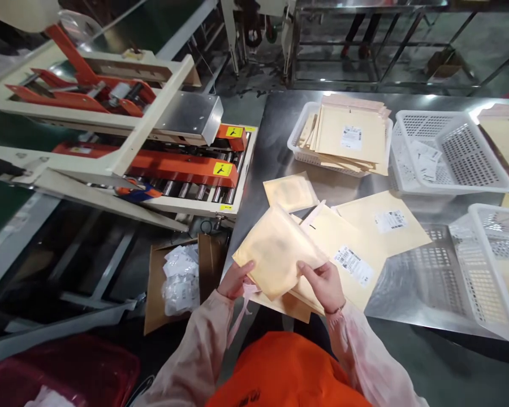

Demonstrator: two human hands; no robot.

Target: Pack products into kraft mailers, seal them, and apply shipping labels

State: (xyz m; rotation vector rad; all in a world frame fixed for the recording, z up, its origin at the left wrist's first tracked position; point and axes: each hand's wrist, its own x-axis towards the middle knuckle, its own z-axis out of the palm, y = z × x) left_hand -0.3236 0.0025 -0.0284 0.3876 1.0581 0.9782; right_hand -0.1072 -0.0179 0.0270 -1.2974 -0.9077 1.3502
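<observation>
A yellowish padded envelope (275,246) is held up at the table's front edge, tilted, with no label on the side facing me. My left hand (237,278) pinches its lower left corner, thumb on top. A thin pinkish strip (238,322) dangles beside that hand. At the envelope's right edge, my right hand (323,285) grips it between thumb and fingers. Under and beyond it lie a labelled envelope (343,249), another labelled envelope (390,226) to the right, and a smaller padded envelope (292,191) behind.
A white basket (297,148) full of envelopes stands at the back of the metal table (271,130). More white baskets (487,150) sit to the right. A roller conveyor machine (173,169) is at left, above a cardboard box (155,282) of plastic packets.
</observation>
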